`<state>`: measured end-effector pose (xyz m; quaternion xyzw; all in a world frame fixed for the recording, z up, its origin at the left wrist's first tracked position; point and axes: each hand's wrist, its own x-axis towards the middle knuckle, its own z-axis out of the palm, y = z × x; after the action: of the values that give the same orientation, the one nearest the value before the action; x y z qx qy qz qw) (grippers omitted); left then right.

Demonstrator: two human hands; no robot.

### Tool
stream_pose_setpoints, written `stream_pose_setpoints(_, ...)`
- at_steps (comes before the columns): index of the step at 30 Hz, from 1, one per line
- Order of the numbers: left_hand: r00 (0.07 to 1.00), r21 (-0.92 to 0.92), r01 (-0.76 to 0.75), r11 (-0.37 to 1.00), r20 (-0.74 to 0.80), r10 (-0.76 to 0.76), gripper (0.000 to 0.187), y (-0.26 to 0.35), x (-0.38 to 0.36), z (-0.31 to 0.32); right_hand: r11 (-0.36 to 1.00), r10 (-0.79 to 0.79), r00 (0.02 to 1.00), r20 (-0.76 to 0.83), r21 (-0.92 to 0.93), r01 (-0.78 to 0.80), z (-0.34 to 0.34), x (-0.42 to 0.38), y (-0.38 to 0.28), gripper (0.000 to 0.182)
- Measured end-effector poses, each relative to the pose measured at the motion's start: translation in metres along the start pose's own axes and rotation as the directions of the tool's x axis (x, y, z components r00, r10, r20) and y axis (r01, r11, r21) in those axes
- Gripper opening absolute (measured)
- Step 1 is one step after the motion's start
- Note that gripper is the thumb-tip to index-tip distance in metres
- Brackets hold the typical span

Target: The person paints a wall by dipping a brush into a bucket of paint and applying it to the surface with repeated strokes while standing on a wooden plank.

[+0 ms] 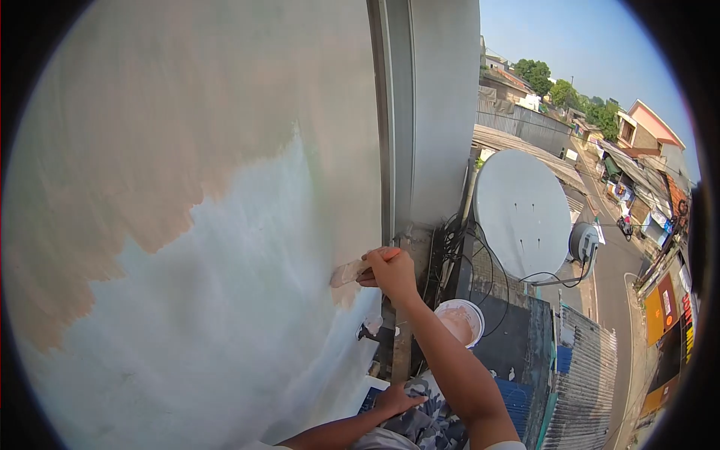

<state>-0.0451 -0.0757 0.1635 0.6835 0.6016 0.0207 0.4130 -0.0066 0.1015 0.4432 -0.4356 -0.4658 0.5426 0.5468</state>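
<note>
My right hand (388,274) is closed around the orange handle of a paintbrush (347,273). Its bristles, coated in pale pinkish paint, touch the wall (247,300) near the wall's right edge. Beige-pink paint covers the upper wall with a ragged lower border; below it the surface is pale bluish white. Lower down, my left hand (397,400) rests against camouflage-patterned shorts (435,416), fingers stretched out and holding nothing visible. Beside my right forearm stands a white bucket (478,313) with pinkish paint inside, partly hidden by the arm.
A large grey satellite dish (523,214) stands to the right, with loose black cables (451,236) beside it. A grey vertical frame (401,112) borders the wall. Corrugated roofing (581,382) and a street (616,300) lie far below on the right.
</note>
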Motion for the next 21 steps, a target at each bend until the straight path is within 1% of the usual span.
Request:
stream_pose_setpoints(2,1.000,-0.031,0.014,0.999,0.026,-0.014,0.108,0.006,-0.007,-0.009,0.995,-0.101,0.993,0.066,0.017,0.100,0.024,0.012,-0.070,0.026)
stream_pose_setpoints(3,0.998,-0.050,0.033,0.998,0.053,-0.031,0.103,0.008,-0.008,-0.013,0.965,-0.229,0.972,0.051,-0.123,0.233,0.035,0.012,-0.116,0.027)
stream_pose_setpoints(4,0.999,-0.045,0.032,0.998,0.041,-0.030,0.103,0.007,-0.006,-0.013,0.938,-0.305,0.952,0.038,-0.164,0.307,0.041,0.002,-0.166,0.029)
stream_pose_setpoints(5,0.999,-0.037,0.031,0.999,0.034,-0.029,0.103,0.005,-0.003,-0.011,0.927,-0.362,0.932,0.031,0.120,0.356,0.045,0.020,-0.191,0.030)
stream_pose_setpoints(6,0.999,-0.030,0.031,0.999,0.030,-0.030,0.103,0.005,-0.003,-0.008,0.844,-0.473,0.880,0.046,0.308,0.438,0.045,0.021,-0.223,0.032)
stream_pose_setpoints(8,0.999,-0.043,0.022,0.999,0.041,-0.020,0.104,0.008,-0.004,-0.010,0.685,-0.609,0.793,-0.010,0.498,0.532,0.046,0.035,-0.264,0.034)
stream_pose_setpoints(9,0.999,-0.049,0.020,0.999,0.043,-0.018,0.104,0.008,-0.004,-0.011,0.671,-0.614,0.789,-0.025,0.511,0.538,0.048,0.031,-0.268,0.034)
stream_pose_setpoints(11,1.000,-0.034,0.000,0.999,-0.012,0.000,0.103,-0.001,0.003,-0.001,0.644,-0.624,0.780,-0.051,0.531,0.550,0.052,0.023,-0.269,0.035)
stream_pose_setpoints(13,0.999,-0.026,-0.010,1.000,-0.037,0.009,0.103,-0.003,0.002,0.003,0.727,-0.500,0.865,-0.032,0.528,0.440,0.048,0.020,-0.228,0.033)
stream_pose_setpoints(15,0.999,-0.025,-0.002,1.000,-0.040,0.001,0.104,0.003,-0.005,-0.005,0.778,-0.366,0.927,-0.083,0.519,0.354,0.045,0.012,-0.157,0.028)
stream_pose_setpoints(16,1.000,-0.032,0.000,0.999,-0.025,-0.001,0.104,0.005,-0.007,-0.008,0.828,-0.316,0.946,-0.075,0.464,0.313,0.037,0.005,-0.115,0.029)
stream_pose_setpoints(17,1.000,-0.038,0.000,0.999,-0.008,0.000,0.104,0.005,-0.009,-0.010,0.913,-0.167,0.986,-0.029,0.372,0.166,0.023,-0.004,-0.084,0.030)
stream_pose_setpoints(18,1.000,-0.043,-0.004,0.999,0.007,0.004,0.105,0.006,-0.008,-0.012,0.942,-0.074,0.997,-0.024,0.326,0.078,0.007,-0.010,-0.050,0.029)
stream_pose_setpoints(19,1.000,-0.034,-0.010,0.999,-0.012,0.009,0.105,0.004,-0.005,-0.010,0.960,0.020,0.999,-0.027,0.279,-0.011,-0.003,-0.011,-0.030,0.029)
stream_pose_setpoints(21,0.999,-0.014,-0.021,1.000,-0.040,0.021,0.104,0.004,-0.003,-0.005,0.987,0.026,1.000,0.001,0.158,-0.026,-0.005,-0.011,-0.033,0.028)
